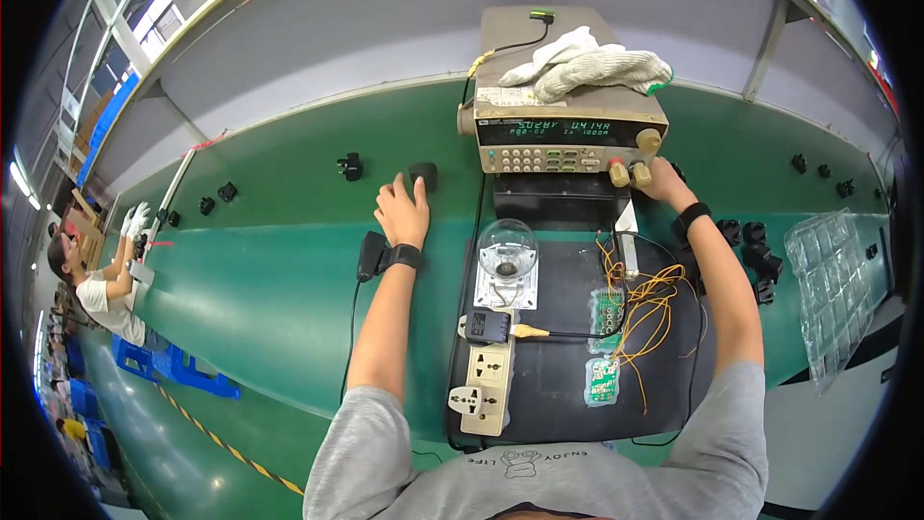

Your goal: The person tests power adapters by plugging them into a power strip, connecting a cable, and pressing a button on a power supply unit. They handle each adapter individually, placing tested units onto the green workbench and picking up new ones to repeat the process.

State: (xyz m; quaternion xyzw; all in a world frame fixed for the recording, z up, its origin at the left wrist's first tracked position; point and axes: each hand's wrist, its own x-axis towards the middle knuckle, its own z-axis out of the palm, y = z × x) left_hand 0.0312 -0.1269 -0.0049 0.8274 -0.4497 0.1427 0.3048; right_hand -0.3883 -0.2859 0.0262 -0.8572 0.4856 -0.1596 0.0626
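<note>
My left hand (402,212) reaches across the green bench and its fingertips rest on a small black power adapter (423,175). A black wristband sits on that wrist. My right hand (660,179) is at the lower right corner of a beige bench power supply (568,130), fingers curled beside its two round terminal knobs (630,173). Whether it grips anything is hidden. A second black adapter (371,254) with a cord lies just left of my left wrist.
On a black mat (558,385) lie a magnifier dome (507,246), a socket strip (487,380) with a plugged black adapter, two green circuit boards (604,342) and orange wires. White gloves (587,65) lie on the supply. More black adapters (751,246) and a plastic tray (837,279) sit right. Another person works far left.
</note>
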